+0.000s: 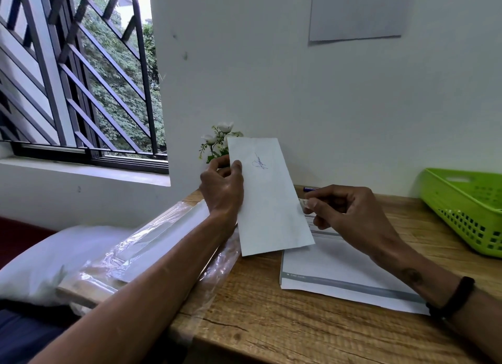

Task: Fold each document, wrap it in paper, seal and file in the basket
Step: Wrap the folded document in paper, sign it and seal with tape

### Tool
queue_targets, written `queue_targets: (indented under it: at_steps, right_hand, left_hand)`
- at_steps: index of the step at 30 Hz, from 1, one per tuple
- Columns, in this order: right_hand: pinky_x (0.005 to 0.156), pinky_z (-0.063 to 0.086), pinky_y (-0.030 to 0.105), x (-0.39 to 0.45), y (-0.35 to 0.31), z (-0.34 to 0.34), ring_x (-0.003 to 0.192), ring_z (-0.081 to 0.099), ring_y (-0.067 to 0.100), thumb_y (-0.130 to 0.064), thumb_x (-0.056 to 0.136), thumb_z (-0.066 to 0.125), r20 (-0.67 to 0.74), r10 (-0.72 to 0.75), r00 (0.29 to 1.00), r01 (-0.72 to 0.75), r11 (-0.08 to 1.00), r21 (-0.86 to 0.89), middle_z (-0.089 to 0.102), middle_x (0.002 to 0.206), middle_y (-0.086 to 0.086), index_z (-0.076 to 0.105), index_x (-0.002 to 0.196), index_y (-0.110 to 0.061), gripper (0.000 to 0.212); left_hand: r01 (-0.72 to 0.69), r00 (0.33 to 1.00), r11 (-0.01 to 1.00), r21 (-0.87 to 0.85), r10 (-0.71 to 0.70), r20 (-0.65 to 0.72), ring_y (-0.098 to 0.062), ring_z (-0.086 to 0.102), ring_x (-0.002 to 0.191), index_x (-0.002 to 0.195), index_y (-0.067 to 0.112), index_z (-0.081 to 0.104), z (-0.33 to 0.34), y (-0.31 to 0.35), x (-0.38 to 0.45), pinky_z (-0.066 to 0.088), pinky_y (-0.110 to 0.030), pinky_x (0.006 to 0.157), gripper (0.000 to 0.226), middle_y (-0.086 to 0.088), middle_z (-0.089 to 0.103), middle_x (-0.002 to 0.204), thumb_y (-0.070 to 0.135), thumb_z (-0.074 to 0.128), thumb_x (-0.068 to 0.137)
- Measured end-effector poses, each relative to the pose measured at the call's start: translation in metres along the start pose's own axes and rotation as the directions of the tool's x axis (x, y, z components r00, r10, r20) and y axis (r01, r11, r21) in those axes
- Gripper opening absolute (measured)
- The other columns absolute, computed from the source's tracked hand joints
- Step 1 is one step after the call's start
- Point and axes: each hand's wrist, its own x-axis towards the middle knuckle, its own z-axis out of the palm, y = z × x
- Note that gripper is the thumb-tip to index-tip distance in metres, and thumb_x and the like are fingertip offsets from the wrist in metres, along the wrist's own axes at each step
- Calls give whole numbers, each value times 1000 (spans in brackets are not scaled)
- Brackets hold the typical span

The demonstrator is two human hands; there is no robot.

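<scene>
1. White folded document (269, 200), blue scribble near upper end; held upright above wooden desk (258, 314), tilted slightly, long side vertical.
2. Left hand (221, 187): thumb on document's front, fingers curled behind left edge, pinching it.
3. Right hand (345, 214): fingers curled, thumb and forefinger pinching a small pale item at document's right edge; identity too small to tell.
4. White printed sheets (339, 271) with grey bands, flat on desk beneath right hand.
5. Green plastic basket (467, 214), far right of desk, well apart from document; contents not visible.
6. Clear plastic sleeve of paper (152, 244), left desk edge, under left forearm.
7. Pen (311, 189), partly hidden behind right hand.
8. White artificial flowers (220, 141), behind document, against wall.
</scene>
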Motion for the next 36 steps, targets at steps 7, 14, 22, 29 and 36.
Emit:
queue_targets:
  at_steps: [7, 14, 22, 29, 36]
  right_hand:
    - [85, 62, 32, 4, 2, 1, 83, 78, 13, -24, 87, 81, 50, 86, 995, -90, 992, 93, 82, 90, -4, 75, 113, -22, 27]
    - [95, 59, 42, 5, 7, -2, 106, 75, 24, -15, 81, 81, 265, 261, 928, -345, 872, 348, 80, 106, 8, 78, 104, -6, 25]
    - [88, 60, 38, 4, 13, 3, 101, 77, 29, -8, 85, 77, 309, 362, 879, -470, 763, 444, 79, 108, 16, 77, 108, 2, 25]
    - [80, 58, 34, 16, 21, -12, 96, 73, 27, -18, 69, 81, -20, 390, 920, -310, 759, 573, 80, 103, 11, 78, 102, -4, 35]
    - [95, 61, 41, 22, 18, -9, 116, 70, 32, -13, 88, 75, -19, 368, 930, -221, 599, 770, 74, 123, 17, 68, 126, 2, 41]
  left_hand:
    - [-11, 997, 1000, -13, 10, -78, -15, 75, 87, 105, 23, 73, -2, 0, 6, 62, -42, 89, 15, 7, 73, 89, 27, 73, 91]
    - [-55, 996, 997, -51, 51, -69, -8, 76, 88, 103, 30, 68, 0, 1, 4, 63, -37, 88, 13, 3, 78, 99, 25, 74, 92]
    - [135, 946, 969, -208, -64, 317, -15, 79, 87, 115, 18, 70, 2, 11, -12, 65, -33, 74, 25, -2, 80, 100, 28, 77, 93]
    - [414, 340, 904, 103, -258, 904, -32, 69, 120, 135, 12, 58, 5, 17, -30, 58, -50, 99, 49, -15, 70, 131, 4, 76, 90]
    - [537, 142, 843, 37, -133, 981, -38, 59, 133, 143, 14, 49, 3, 21, -39, 48, -59, 109, 57, -18, 62, 142, -7, 65, 92]
